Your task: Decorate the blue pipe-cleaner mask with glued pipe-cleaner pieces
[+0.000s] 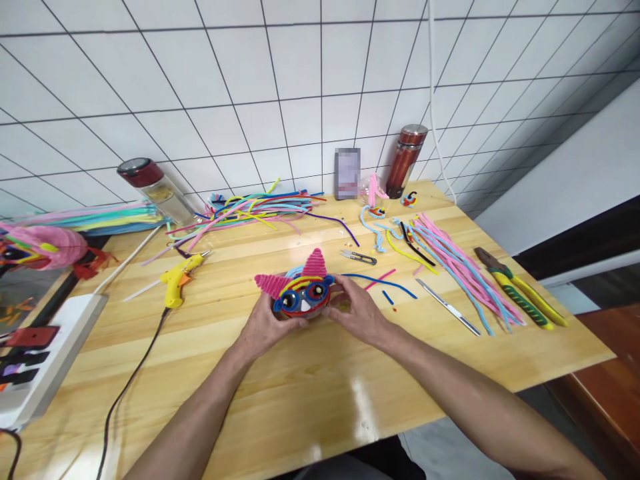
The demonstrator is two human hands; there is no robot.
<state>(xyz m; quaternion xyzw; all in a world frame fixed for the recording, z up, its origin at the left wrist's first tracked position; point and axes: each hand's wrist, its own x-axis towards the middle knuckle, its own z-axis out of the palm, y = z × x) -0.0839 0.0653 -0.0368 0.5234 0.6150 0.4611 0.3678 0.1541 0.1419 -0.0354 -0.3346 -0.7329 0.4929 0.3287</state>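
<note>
Between my two hands is a pipe-cleaner animal head with pink pointed ears, blue-ringed eyes and a white nose, its face turned toward me. My left hand closes on its left side, thumb along the lower edge. On the other side my right hand grips it with curved fingers and thumb. A blue pipe cleaner lies just beyond my right hand, with a short blue piece near it. Thread snips rest behind the head.
A yellow glue gun with its cord lies left, near a white power strip. Pipe cleaners are heaped at the back by a tilted glass bottle. Rightward are a craft knife, pliers, a phone and a red flask.
</note>
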